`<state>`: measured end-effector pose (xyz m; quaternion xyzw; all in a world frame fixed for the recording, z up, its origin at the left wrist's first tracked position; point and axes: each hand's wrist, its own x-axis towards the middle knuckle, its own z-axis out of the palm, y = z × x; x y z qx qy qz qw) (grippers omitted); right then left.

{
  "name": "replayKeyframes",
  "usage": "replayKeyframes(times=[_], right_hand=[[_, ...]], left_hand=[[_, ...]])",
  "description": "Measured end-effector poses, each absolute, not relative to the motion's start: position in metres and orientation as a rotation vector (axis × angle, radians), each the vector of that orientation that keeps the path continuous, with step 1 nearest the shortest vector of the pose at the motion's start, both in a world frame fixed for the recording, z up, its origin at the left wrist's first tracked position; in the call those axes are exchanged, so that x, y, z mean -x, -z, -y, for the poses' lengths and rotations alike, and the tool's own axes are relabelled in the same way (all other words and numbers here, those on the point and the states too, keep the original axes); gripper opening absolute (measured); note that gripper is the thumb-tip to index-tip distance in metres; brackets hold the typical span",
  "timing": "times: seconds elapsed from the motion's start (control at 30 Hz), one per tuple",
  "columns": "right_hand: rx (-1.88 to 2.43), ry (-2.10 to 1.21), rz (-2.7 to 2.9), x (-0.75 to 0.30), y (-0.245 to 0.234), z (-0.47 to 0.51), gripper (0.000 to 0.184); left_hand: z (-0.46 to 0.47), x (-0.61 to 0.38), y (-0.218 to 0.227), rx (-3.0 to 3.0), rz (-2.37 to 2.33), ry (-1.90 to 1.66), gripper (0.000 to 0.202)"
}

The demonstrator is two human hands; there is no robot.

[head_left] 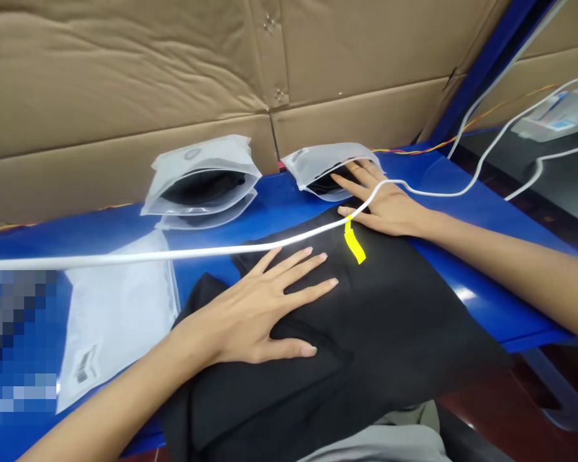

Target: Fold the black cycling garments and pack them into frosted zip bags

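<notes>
A black piece of fabric, apparently a garment (395, 314), is spread over the front of the blue table and hangs past its edge. My left hand (264, 308) lies on it with fingers spread. Farther back, my right hand (380, 199) is stretched out at the garment's far edge, its fingertips by the mouth of a translucent bag (306, 157) with black contents. A yellow tag (355, 247) lies on the garment near my right thumb. Across the view, in front of the garment and right hand, runs a white cable (212, 251).
Another translucent bag (207, 154), open with black contents, stands at the back on the blue table (279, 202). At left lies a flat white bag (120, 308) with a barcode label. Brown cardboard (125, 70) walls the back. A clear plastic box (559, 115) sits at far right.
</notes>
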<state>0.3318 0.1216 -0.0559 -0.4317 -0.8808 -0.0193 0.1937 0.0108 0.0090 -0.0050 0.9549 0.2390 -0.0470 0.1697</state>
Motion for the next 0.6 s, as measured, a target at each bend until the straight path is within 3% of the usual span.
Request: replayKeyframes(times=[0.13,0.23,0.27,0.4,0.5,0.6], right_hand=[[1.128,0.136,2.492,-0.325,0.047,-0.106,0.071],[0.869,0.198,2.628,-0.313,0.038,-0.085,0.060],[0.750,0.186,2.655,-0.308,0.035,-0.077,0.053],[0.476,0.151,2.709,-0.293,0.023,-0.044,0.033],[0.181,-0.145,2.685,-0.289,0.019,-0.020,0.039],[0.052,-0.434,2.629,-0.286,0.022,0.001,0.053]], left_hand=[[-0.017,-0.008,0.008,-2.763,-0.620,0.097,0.085],[-0.019,-0.007,0.006,-2.866,-0.565,-0.032,0.083],[-0.017,-0.007,0.004,-2.910,-0.525,-0.108,0.076],[0.001,-0.013,-0.009,-2.995,-0.364,-0.393,0.014],[0.017,-0.021,-0.012,-2.945,-0.237,-0.344,0.042],[0.026,-0.026,-0.010,-2.880,-0.272,-0.169,0.057]])
